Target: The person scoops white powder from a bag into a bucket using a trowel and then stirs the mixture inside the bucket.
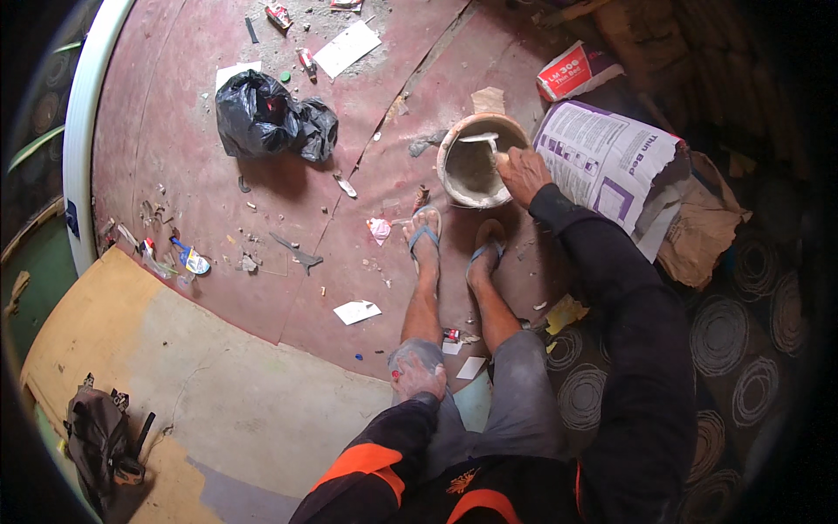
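My right hand (525, 175) is closed around the handle of what looks like a trowel (479, 138), reaching over the near right rim of a round bucket (446, 179). The tool's pale metal part shows inside the bucket; its lower end is hard to make out. Greyish paste coats the bucket's inner wall. My left hand (419, 377) lies on my left knee, fingers draped over the grey trouser cloth, with nothing in them.
Beside the bucket on the right lies a torn white and purple paper sack (602, 157), with a red torn package piece (572, 74) behind it. A black plastic bag (257, 118) sits far left. Scraps litter the reddish floor. A dark backpack (100, 445) rests at lower left.
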Demonstrator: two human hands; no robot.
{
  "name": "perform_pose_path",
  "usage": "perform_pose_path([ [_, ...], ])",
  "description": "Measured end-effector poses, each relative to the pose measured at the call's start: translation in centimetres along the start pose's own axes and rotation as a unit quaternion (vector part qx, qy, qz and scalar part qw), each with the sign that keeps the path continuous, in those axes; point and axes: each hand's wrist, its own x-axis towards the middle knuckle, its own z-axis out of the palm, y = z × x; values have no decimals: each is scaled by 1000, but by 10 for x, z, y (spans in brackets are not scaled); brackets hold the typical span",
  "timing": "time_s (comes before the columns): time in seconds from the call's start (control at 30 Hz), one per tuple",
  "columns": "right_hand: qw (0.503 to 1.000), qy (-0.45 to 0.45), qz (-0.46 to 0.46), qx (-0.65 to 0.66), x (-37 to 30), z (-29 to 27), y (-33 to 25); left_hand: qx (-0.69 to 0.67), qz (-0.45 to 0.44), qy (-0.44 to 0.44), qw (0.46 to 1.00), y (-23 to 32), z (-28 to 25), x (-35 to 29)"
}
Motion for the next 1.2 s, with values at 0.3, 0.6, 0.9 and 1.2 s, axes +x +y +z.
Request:
perform_pose_path([
  [0.3, 953, -208, 195, 107, 17, 58, 19, -6, -2, -5, 1000, 1, -1, 1],
  [0.6, 623, -239, 436, 604, -13, 130, 2, 0, -7, -8, 1000, 3, -3, 2],
  [0.9, 516, -191, 405, 730, -23, 63, -28, 21, 0, -4, 1000, 3, 3, 1],
  [1.2, 928, -154, 292, 172, -15, 55, -35, 24, -17, -11, 999, 7, 1, 0],
])
